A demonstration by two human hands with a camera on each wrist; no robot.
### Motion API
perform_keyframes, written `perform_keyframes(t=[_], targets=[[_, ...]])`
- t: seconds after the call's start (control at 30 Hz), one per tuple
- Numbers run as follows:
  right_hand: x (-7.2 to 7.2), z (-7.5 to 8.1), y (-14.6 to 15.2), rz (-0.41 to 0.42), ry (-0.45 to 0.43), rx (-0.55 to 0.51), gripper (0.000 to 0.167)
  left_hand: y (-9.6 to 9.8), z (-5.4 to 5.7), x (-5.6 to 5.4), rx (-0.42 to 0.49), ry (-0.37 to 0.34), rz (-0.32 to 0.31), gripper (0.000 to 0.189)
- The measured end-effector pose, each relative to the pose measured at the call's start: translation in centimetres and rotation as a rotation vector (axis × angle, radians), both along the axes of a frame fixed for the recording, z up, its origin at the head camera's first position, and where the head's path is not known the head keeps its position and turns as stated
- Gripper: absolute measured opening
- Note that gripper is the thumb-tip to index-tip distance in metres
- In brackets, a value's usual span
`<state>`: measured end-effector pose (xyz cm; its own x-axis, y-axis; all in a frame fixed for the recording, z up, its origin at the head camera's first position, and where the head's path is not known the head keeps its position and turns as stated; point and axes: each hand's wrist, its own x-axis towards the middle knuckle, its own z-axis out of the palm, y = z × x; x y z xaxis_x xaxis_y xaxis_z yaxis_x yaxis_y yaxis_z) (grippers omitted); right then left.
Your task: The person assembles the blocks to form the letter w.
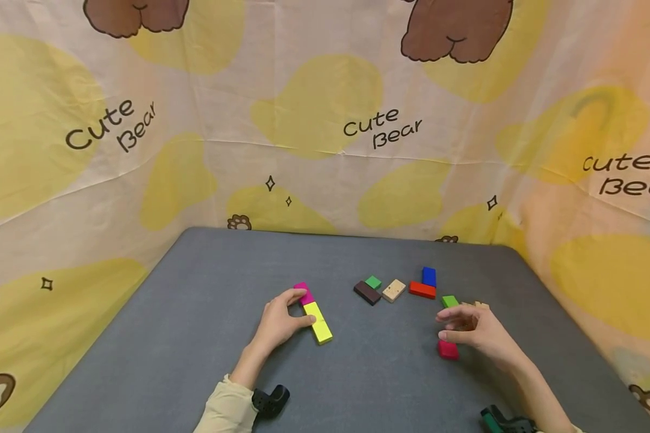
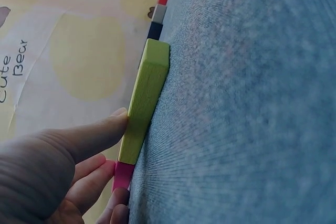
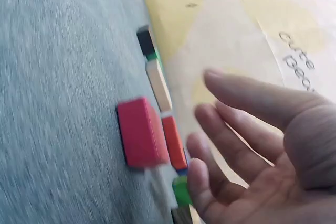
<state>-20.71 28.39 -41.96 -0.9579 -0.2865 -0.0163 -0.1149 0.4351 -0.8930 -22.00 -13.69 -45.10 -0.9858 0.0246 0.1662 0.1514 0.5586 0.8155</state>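
Note:
My left hand is beside two blocks laid end to end, a magenta block and a yellow block. Its thumb touches the yellow block, and its other fingers are at the magenta one. Above the right part of the table, my right hand has its fingers loosely bent and nothing in them. Just below its fingers in the head view is a crimson block, which stands apart from the fingertips in the right wrist view. A light green block shows behind that hand.
On the grey table lie a dark brown block, a green block, a speckled beige block, a red block and a blue block. Tan pieces are partly hidden behind the right hand. A printed cloth hangs behind.

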Motion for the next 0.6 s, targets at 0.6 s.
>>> perform_keyframes(t=[0.6], targets=[[-0.2, -2.0, 2.1, 0.163, -0.059, 0.002, 0.048, -0.1, -0.1, 0.0, 0.011, 0.007, 0.0, 0.059]])
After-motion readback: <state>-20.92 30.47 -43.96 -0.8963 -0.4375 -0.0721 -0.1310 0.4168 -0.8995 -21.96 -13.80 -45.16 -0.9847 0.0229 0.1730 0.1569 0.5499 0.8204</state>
